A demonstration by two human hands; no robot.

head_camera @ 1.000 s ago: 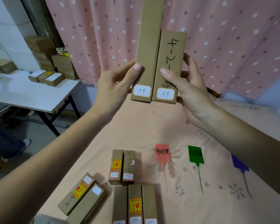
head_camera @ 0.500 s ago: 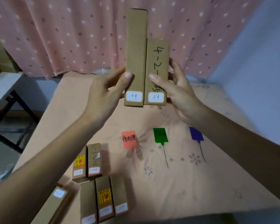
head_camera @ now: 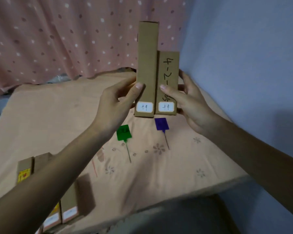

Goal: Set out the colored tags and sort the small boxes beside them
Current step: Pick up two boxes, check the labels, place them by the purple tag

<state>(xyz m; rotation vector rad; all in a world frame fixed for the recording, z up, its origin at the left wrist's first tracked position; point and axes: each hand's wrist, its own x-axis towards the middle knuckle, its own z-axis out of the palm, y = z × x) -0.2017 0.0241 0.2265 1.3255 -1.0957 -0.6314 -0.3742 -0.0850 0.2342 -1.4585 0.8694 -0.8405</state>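
2 upright boxes are held side by side, touching, above the surface (head_camera: pixel 184 166). The left hand (head_camera: pixel 115 105) grips the tall box (head_camera: pixel 146 65), thumb on its front; the right hand (head_camera: pixel 191 105) grips the short box (head_camera: pixel 168 78) likewise. The green tag (head_camera: pixel 123 135) and purple tag (head_camera: pixel 161 124) lie below.

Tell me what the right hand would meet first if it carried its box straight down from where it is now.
Likely the purple tag, which appears just under the shorter box held by the right hand, lying on the peach cloth. Depth is unclear from one view.
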